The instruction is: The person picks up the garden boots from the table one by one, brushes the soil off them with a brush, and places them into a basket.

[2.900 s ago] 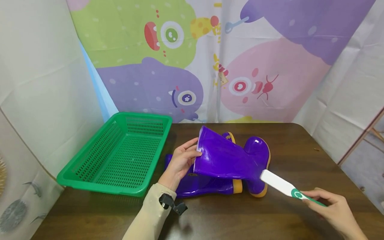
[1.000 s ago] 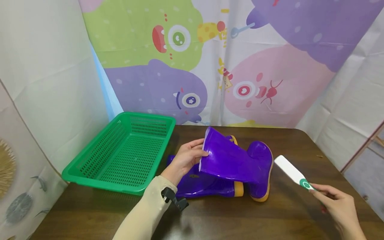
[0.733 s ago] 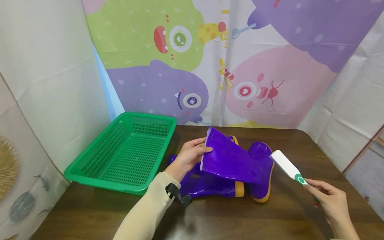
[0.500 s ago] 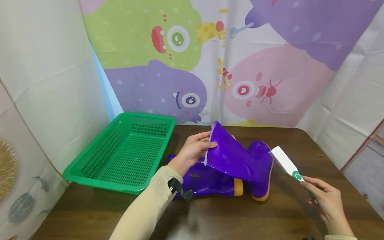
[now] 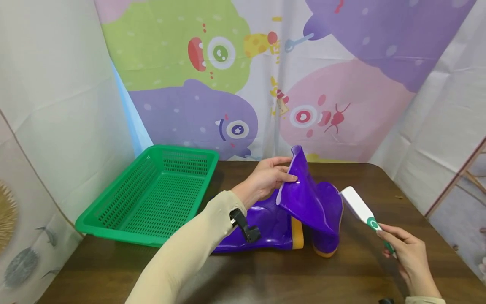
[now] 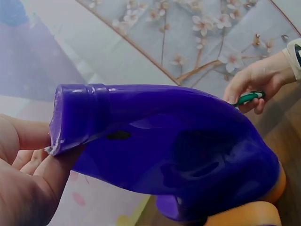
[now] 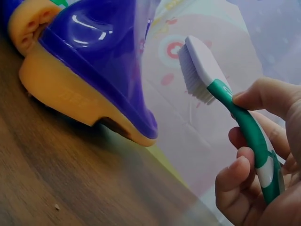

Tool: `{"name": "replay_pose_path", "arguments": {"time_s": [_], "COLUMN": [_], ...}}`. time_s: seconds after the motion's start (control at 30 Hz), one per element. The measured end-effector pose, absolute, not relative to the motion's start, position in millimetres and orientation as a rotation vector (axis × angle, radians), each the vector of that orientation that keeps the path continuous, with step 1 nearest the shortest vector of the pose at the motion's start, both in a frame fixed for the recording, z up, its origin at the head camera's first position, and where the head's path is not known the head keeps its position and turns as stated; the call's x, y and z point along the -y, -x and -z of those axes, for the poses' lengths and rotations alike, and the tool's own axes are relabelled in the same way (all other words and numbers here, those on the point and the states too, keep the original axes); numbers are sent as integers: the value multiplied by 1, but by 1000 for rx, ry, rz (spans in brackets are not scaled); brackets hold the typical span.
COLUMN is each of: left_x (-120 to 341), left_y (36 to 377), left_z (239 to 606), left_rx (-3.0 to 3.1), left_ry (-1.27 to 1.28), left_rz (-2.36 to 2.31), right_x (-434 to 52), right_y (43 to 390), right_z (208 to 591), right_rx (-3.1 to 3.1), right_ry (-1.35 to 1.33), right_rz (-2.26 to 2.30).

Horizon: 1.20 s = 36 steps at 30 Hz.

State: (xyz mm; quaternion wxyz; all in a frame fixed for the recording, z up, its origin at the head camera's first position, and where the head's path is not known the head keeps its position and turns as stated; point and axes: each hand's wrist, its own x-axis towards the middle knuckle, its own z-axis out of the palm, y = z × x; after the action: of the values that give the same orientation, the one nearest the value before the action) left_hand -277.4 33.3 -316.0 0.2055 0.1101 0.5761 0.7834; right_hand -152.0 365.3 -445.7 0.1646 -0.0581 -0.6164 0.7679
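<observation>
Two boots lay on the dark wood surface (image 5: 114, 270), and the work in hand looked like brushing the upper one. Furthest left stood a green basket (image 5: 114, 228), well apart from the hands and holding nothing that showed. Next came the left hand (image 5: 265, 181), thumb and fingers pinched on the top rim of the raised boot (image 5: 307, 202); the left wrist view showed the fingers (image 6: 23, 136) pressed against the cuff of that boot (image 6: 155, 141), tilting the shaft up while the toe pointed down to the surface. Under it the second boot (image 5: 262, 228) lay on its side, its orange sole edge touching the raised one. To do the step well, the left hand probably needed a firm pinch, since a soft shaft held only at the rim could fold or swing when pushed. Resting the toe on the surface seemed a sound way to brace it. Just right of the boots, the brush (image 5: 358, 207) hung close to the toe without touching it; from the right wrist, the bristles of the brush (image 7: 197, 70) faced the boot (image 7: 94, 56) with a gap between. The right hand (image 5: 406, 253) was curled round the green handle, fingers (image 7: 244, 183) wrapped low on it. A grip nearer the head might have given more control, and short strokes along the glossy toe and sole seam would likely have suited best, with light pressure so the boot stayed put.
</observation>
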Motion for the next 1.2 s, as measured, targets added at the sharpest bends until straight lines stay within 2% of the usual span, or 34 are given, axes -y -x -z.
{"name": "replay_pose_path", "arguments": {"time_s": [0.4,0.63,0.9,1.2], "left_x": [-57,-73,-93,-103], "left_y": [285,285,277,274], "left_z": [277,252,226,215], "left_rx": [-1788,-1931,-2088,-2234], "left_ry": [-447,-540,-738,-1000], "left_rz": [-1960,-1827,-1711,-1496], "right_x": [-372,-376,-384,-390], "right_y": [152,149,148,148], "right_z": [443,440,432,434], "right_rx": [1671,1536,1315,1178], "right_ry": [227,349,478,485], "right_rz": [-2206,-2233,-2209,-2232]}}
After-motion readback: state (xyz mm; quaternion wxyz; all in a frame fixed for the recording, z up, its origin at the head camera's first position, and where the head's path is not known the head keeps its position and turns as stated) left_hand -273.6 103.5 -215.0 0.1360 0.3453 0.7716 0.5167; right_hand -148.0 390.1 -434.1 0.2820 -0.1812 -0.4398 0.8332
